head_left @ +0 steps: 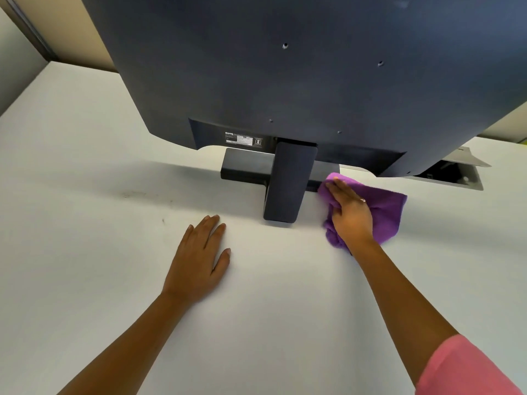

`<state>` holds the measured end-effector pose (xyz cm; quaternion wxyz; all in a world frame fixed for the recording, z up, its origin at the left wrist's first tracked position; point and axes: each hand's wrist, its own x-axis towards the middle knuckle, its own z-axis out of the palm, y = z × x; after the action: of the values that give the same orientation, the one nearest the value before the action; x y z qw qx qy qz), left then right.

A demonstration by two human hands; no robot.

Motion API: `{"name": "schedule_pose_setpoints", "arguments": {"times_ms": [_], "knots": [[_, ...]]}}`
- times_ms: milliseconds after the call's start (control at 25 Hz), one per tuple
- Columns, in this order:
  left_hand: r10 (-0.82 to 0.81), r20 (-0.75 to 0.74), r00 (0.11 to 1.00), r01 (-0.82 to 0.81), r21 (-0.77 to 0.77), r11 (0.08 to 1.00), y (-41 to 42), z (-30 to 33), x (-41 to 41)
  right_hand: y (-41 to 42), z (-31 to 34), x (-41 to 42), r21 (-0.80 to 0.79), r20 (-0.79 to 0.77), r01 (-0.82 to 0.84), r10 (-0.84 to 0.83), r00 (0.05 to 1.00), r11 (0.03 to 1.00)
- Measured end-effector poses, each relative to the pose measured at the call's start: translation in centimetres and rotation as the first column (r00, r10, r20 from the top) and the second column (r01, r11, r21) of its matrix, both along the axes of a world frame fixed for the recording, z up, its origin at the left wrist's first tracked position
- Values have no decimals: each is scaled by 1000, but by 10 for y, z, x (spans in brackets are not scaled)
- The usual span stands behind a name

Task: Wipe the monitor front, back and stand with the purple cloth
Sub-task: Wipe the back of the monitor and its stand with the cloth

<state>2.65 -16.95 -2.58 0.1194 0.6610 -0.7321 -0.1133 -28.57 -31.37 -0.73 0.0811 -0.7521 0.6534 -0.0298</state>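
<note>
The monitor (285, 67) stands on the white counter (85, 166) with its dark back turned this way, a small label (243, 138) low on the casing and a few screw holes showing above it. Its stand (291, 181) comes down in a thick black post onto a flat black base that runs off to either side. The purple cloth (382, 212) lies bunched on the counter just right of the post, its far corner touching the right part of the base. The right hand (349, 212) lies flat on top of the cloth, fingers straight and together, pressing it down toward the base rather than taking a grip on it; a ring shows on one finger. The left hand (199, 260) rests palm down on the bare counter, left of the post and apart from it, fingers relaxed and holding nothing. A pink sleeve (467, 369) covers the right upper arm. Behind the monitor on the right, a cable opening (453, 178) in the counter stands with its flap raised.
</note>
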Motion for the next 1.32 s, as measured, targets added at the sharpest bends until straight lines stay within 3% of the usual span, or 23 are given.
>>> {"name": "schedule_pose_setpoints", "arguments": {"times_ms": [80, 120, 200, 320, 400, 480, 600, 720, 840, 1080, 1200, 1320], "knots": [[2, 0, 1000, -2, -11, 1000, 0, 0, 0, -9, 3, 11, -29, 146, 256, -249, 957, 966], [1, 0, 1000, -1, -17, 1000, 0, 0, -1, -11, 7, 21, -36, 169, 304, -294, 941, 952], [4, 3, 1000, -4, -21, 1000, 0, 0, -1, -8, 10, 37, -40, 171, 203, -194, 966, 978], [9, 7, 1000, -8, -25, 1000, 1, -1, -1, 14, 12, 49, -20, 295, -127, 127, 947, 992], [7, 1, 1000, -7, -25, 1000, 1, 0, -1, 20, 12, 41, -49, 330, -190, 195, 924, 981], [7, -6, 1000, -7, -27, 1000, 1, 0, -1, 22, 6, 26, -70, 256, -104, 119, 959, 992], [13, -10, 1000, -13, -23, 1000, 0, 0, -1, 19, 0, 12, -21, 123, 207, -203, 971, 978], [9, -12, 1000, -9, -19, 1000, 0, 1, -1, 5, 5, 19, -54, 173, 357, -344, 923, 932], [7, -9, 1000, -7, -22, 1000, 0, 1, -1, -15, 14, 26, -102, 243, 369, -336, 910, 924], [6, 7, 1000, -6, -39, 999, 0, 1, -1, -28, 15, 31, -126, 129, 228, -212, 969, 965], [6, 6, 1000, -5, -41, 999, 0, 0, -2, -8, 4, 28, -25, -11, 235, -235, 972, 972], [12, 0, 1000, -12, -46, 999, 1, -1, -1, 12, 0, 27, 104, -127, 386, -373, 919, 917]]}}
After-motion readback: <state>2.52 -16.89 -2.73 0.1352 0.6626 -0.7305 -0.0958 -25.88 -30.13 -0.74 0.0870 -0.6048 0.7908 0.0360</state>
